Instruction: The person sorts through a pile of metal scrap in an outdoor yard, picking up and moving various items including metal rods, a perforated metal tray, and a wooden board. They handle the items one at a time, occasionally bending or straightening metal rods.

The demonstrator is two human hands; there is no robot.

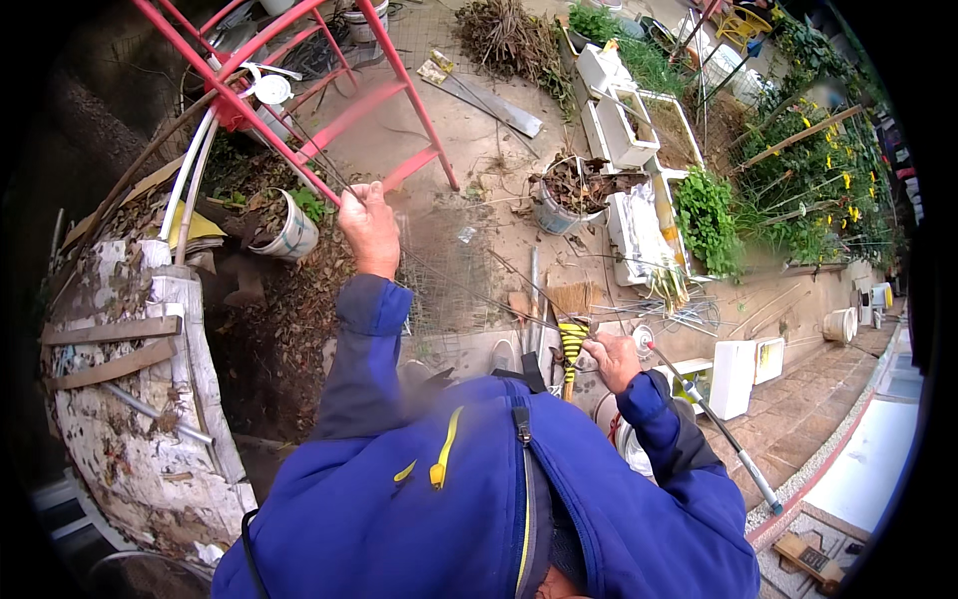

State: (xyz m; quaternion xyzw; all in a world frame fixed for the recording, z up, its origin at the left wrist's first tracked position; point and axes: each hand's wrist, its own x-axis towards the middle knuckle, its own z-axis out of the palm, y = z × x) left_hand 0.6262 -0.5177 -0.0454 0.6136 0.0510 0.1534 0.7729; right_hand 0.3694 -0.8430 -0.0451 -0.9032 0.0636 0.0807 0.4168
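My left hand [370,233] is raised near the foot of a red metal ladder-like frame [352,123], its fingers closed around a thin dark wire or rod. From that grip the thin wire or rod [464,286] slants down to my right hand [615,361], which pinches its lower end at waist height. A second thin dark strand [520,281] also runs towards the right hand. Just left of the right hand, a straw broom [575,298] stands bristles up, its neck wrapped in yellow and black striped tape [572,346]. The right fingertips are partly hidden.
A white bucket [288,228] tilts beside leaf-covered soil at left. Ahead stands a bucket of dry leaves [557,198]. White foam planters [625,135] and green plants [707,224] line the right. A telescopic pole [722,427] leans near a white foam box [730,378]. Wire mesh [441,299] lies near my feet.
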